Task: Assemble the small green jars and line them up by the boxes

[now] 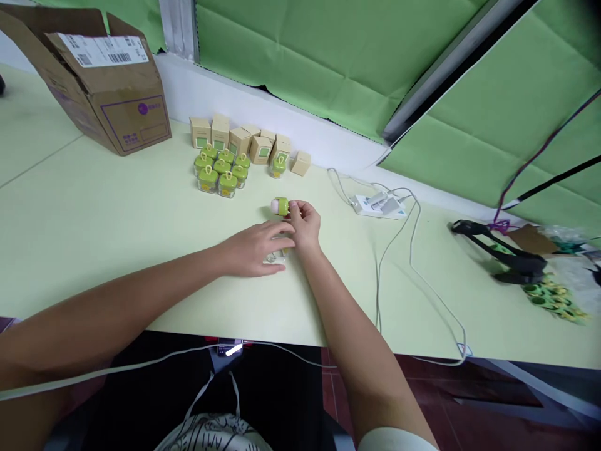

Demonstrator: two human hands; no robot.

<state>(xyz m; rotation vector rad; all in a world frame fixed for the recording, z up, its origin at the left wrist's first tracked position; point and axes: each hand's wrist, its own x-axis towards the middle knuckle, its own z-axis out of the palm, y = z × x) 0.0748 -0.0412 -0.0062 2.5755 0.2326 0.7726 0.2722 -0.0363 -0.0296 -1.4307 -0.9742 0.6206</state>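
My right hand (305, 223) is closed in a pinch on a small green cap with a pale round tip (280, 206), held just above the pale green table (117, 213). My left hand (257, 248) lies over a small clear jar (277, 255) on the table, fingers curled around it; most of the jar is hidden under the fingers. The two hands touch near the middle of the table.
Several green-lidded clear jars (220, 170) and small tan boxes (244, 141) stand at the back. An open cardboard carton (101, 81) lies at the back left. A white power strip (378, 205) with cables sits to the right; black straps (502, 254) and plastic bags lie at the far right.
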